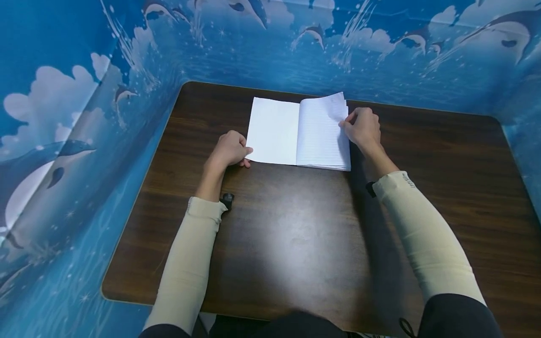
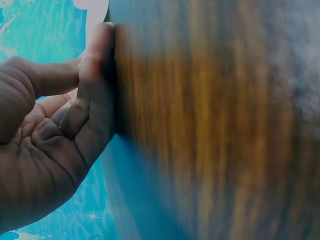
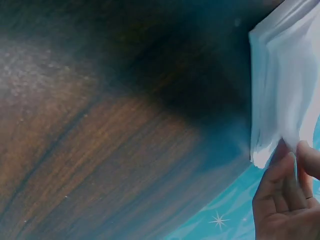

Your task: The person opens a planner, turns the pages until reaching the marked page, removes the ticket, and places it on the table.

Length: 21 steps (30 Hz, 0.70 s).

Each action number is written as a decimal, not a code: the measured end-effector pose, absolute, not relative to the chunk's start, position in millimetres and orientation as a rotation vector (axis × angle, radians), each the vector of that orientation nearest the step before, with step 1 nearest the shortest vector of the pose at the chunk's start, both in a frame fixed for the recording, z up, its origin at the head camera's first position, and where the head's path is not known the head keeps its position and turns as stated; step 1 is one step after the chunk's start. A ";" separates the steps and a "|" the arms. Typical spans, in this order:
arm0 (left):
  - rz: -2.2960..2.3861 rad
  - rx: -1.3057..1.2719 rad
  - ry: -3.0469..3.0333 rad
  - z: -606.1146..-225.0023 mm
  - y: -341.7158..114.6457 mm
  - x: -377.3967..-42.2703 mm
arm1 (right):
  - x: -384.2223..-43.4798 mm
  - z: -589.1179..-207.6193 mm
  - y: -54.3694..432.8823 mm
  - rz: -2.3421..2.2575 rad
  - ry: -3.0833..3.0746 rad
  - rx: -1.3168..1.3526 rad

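Note:
An open notebook [image 1: 272,131] lies near the far edge of the table, its left side plain white and its right-hand page [image 1: 319,136] ruled with lines. My left hand [image 1: 229,149] pinches the notebook's near left corner, thumb on top and fingers curled at the edge. In the left wrist view the thumb of that left hand [image 2: 55,120] meets the bent index finger. At the right edge my right hand [image 1: 364,126] pinches a page between thumb and fingers, and the page's far corner lifts. The right wrist view shows the right hand [image 3: 287,195] at the page stack [image 3: 280,90].
The dark wood-grain table [image 1: 287,225] has rounded corners. A blue dolphin-print backdrop [image 1: 253,56] stands around its far and left sides. Dark wrist devices sit at the left cuff [image 1: 227,201] and the right cuff [image 1: 370,189].

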<state>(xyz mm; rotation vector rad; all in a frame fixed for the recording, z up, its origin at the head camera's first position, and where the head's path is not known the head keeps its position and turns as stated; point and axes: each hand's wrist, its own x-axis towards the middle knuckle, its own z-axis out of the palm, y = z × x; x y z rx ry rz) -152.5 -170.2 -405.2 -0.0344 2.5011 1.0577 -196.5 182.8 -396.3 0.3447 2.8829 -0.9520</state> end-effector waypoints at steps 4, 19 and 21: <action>1.066 -0.052 2.524 -408.3 -165.9 -154.4 | -197.3 -393.8 183.6 -0.961 2.898 0.330; 0.989 -0.071 2.493 -402.9 -162.9 -158.0 | -206.8 -357.3 183.7 -1.264 2.629 0.430; 0.977 -0.069 2.491 -402.0 -162.0 -158.9 | -208.4 -350.4 181.0 -1.288 2.616 0.416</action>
